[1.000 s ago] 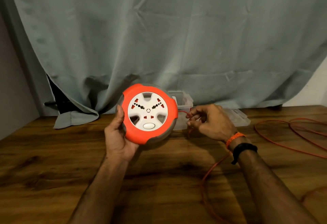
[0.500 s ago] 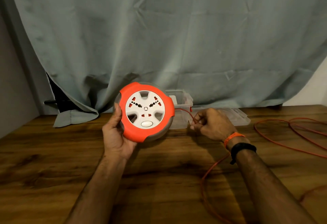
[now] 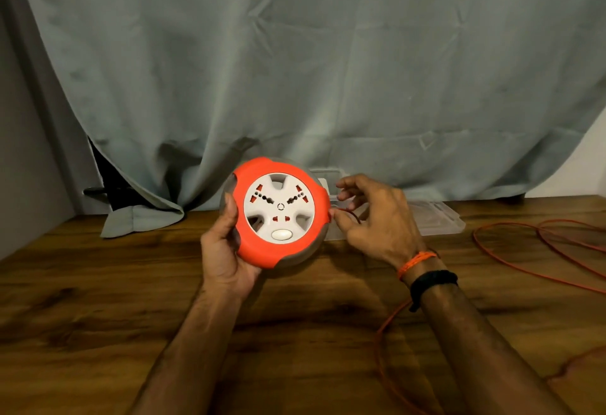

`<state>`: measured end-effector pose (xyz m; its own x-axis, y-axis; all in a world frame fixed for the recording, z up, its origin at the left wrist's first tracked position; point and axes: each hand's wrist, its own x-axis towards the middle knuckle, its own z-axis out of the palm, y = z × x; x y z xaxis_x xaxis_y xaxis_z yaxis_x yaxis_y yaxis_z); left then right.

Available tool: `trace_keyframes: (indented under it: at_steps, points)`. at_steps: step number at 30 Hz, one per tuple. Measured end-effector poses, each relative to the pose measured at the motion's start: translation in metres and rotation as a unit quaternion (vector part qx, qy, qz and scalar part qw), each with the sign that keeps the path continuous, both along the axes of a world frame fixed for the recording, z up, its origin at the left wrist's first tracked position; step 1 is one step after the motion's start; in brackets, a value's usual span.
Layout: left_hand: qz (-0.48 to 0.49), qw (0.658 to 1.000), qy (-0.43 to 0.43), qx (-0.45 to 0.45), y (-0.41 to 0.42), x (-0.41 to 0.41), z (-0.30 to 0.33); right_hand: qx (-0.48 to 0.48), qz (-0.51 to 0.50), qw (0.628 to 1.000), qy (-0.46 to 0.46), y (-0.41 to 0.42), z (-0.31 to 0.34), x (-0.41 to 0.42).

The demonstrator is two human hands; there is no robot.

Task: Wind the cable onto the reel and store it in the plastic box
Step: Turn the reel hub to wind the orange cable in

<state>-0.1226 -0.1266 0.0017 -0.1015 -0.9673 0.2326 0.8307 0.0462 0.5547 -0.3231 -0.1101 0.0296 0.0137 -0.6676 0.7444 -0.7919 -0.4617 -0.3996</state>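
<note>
My left hand (image 3: 226, 250) grips the round orange and grey cable reel (image 3: 278, 214) from its left side, holding it above the wooden table with its white socket face toward me. My right hand (image 3: 377, 217) is at the reel's right edge and pinches the thin orange cable (image 3: 352, 214) where it leaves the reel. The cable runs down under my right wrist and loops across the table on the right (image 3: 524, 263). The clear plastic box (image 3: 331, 178) stands behind the reel, mostly hidden by it and by my right hand.
A clear plastic lid (image 3: 439, 217) lies flat on the table just right of the box. A grey-green curtain (image 3: 295, 70) hangs behind, its hem resting on the table at the back left. The wooden table (image 3: 98, 316) stretches toward me.
My right hand has moved left and up to the reel's right edge, bringing the cable with it. The reel has shifted slightly in my left hand.
</note>
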Motion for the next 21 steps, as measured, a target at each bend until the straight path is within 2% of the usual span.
trace_keyframes:
  at_steps: [3, 6, 13, 17, 21]
  points:
    - [-0.015, 1.0, -0.013, 0.001, 0.003, -0.005, 0.001, -0.059, 0.038, 0.994, 0.082, 0.005, -0.002, 0.014]
    - [-0.038, 0.999, -0.022, -0.009, 0.003, -0.007, -0.001, -0.074, 0.011, 0.986, 0.15, 0.006, -0.005, 0.022]
    - [-0.052, 0.997, -0.058, 0.006, 0.002, -0.008, -0.004, -0.09, -0.022, 0.97, 0.223, 0.005, -0.005, 0.019]
    - [-0.059, 0.995, -0.079, -0.013, 0.003, -0.011, -0.005, -0.084, -0.082, 0.965, 0.236, 0.006, -0.007, 0.019]
    - [-0.038, 0.996, -0.085, -0.015, 0.0, -0.011, -0.007, -0.077, -0.185, 0.963, 0.18, 0.009, -0.015, 0.031]
